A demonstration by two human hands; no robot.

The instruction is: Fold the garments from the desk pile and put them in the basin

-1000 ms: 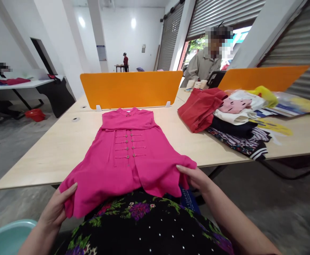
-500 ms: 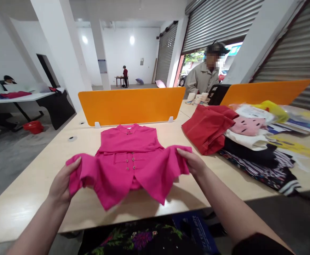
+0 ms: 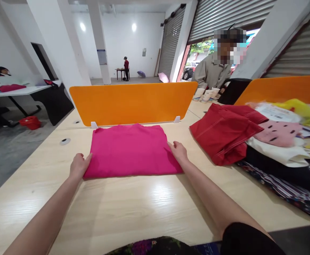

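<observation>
A bright pink shirt (image 3: 128,150) lies folded into a flat, wide rectangle on the wooden table. Its buttons and collar front are covered by the folded-over layer. At its left edge, my left hand (image 3: 78,166) has the thumb along the cloth and the fingers curled in at the side, closed on that edge. Across from it, my right hand (image 3: 178,153) is closed on the right edge, with some of its fingers hidden by the hand and cloth.
An orange divider (image 3: 133,104) stands just behind the shirt. To the right are folded red cloth (image 3: 224,132) and a pile of clothes (image 3: 279,152). Paper cups (image 3: 208,95) stand near a person in a grey shirt (image 3: 213,72). A cable hole (image 3: 65,141) is at left.
The shirt's lower part, held up by both hands before, has been folded away from me over the rest. My hands have moved to the sides of the flat bundle. The view has shifted slightly.
</observation>
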